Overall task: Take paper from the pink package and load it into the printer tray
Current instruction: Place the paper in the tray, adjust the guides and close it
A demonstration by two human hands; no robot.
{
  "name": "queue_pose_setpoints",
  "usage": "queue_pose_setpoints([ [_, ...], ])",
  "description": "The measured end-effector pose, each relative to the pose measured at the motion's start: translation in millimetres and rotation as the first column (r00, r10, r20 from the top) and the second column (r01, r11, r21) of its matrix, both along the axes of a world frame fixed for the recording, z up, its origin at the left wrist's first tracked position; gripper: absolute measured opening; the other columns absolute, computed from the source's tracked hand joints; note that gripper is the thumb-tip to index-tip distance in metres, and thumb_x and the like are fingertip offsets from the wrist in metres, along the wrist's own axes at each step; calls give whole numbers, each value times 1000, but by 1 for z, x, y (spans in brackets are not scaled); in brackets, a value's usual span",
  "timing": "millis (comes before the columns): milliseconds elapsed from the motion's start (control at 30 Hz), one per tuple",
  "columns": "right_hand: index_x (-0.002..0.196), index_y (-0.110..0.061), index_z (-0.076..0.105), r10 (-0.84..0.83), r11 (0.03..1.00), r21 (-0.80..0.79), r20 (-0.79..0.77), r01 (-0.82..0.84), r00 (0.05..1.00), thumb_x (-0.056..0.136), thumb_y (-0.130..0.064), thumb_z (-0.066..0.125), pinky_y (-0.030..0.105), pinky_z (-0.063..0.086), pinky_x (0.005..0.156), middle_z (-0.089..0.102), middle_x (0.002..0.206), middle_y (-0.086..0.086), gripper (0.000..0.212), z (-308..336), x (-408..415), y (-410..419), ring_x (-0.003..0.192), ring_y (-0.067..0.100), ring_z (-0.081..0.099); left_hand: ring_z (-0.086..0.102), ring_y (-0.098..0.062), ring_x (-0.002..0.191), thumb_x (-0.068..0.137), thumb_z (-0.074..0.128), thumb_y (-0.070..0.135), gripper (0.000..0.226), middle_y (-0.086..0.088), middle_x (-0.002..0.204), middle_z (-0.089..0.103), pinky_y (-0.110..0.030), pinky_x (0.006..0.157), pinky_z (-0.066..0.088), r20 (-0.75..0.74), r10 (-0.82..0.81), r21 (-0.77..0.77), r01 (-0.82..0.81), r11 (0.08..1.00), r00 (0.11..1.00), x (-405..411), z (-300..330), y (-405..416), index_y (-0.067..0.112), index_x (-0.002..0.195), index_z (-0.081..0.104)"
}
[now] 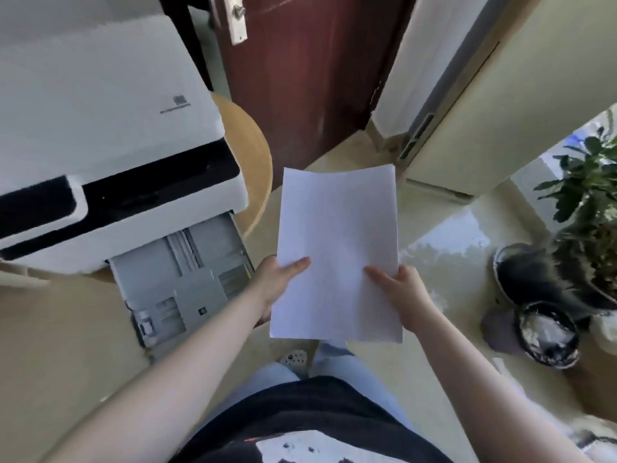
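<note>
Daylight floods in from my right and the scene is bright overall. A strong glare patch sits on the glossy floor (444, 242) near the potted plant (591, 182), washing out the tiles there. The paper (337, 248) I hold looks evenly lit with a faint bluish cast, its far edge soft. The printer (100, 128) top is nearly blown out, its logo smeared and unreadable. Everything looks slightly soft and blotchy, with no crisp detail. The wide lens bends the door (300, 71) and walls outward, and my forearms stretch large towards the bottom corners.
</note>
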State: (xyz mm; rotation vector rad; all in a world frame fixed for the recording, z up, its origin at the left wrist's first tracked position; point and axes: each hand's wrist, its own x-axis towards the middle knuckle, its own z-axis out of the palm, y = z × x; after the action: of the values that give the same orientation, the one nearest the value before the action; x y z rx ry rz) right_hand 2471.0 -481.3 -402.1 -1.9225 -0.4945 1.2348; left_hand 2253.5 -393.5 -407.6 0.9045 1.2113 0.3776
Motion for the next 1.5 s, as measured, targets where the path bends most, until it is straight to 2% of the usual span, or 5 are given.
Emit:
queue_pose_setpoints([
  [500,89,-2,65,514,760,-164,-440,-629,736,82,-22,73,25,55,47,76,68,0,22,-51,-106,70,60,17,73,67,-29,103,87,67,27,34,-8,107,72,-45,86,54,-187,580,-236,-609,757,793,-124,-38,-80,9,115,65],
  [633,99,0,65,491,747,-193,-485,-637,723,82,-23,74,28,58,52,76,83,6,30,-61,-150,80,67,19,74,72,-8,69,85,69,27,19,6,77,77,-22,53,55,-210,580,-222,-616,756,787,-169,-51,-72,14,98,68],
  [767,110,4,63,475,768,-217,-440,-603,763,81,-25,74,39,59,76,72,103,16,43,-73,-189,87,86,30,71,74,-22,76,81,73,32,27,-5,88,77,-32,62,57,-244,527,-220,-575,788,814,-209,-65,-56,12,99,70],
  [1033,98,1,66,406,842,-214,-356,-496,842,81,-22,75,25,56,47,71,80,9,30,-85,-221,110,61,19,68,73,-20,76,82,72,33,40,-7,96,75,-28,60,55,-237,508,-216,-555,804,828,-235,-84,-16,5,110,66],
  [1500,91,-6,65,348,910,-194,-118,-365,930,82,-12,72,42,54,74,66,84,11,13,-104,-223,111,72,27,61,41,-32,133,79,72,45,87,-16,147,42,-37,99,32,-343,511,-97,-571,815,788,-229,-109,19,-4,139,33],
])
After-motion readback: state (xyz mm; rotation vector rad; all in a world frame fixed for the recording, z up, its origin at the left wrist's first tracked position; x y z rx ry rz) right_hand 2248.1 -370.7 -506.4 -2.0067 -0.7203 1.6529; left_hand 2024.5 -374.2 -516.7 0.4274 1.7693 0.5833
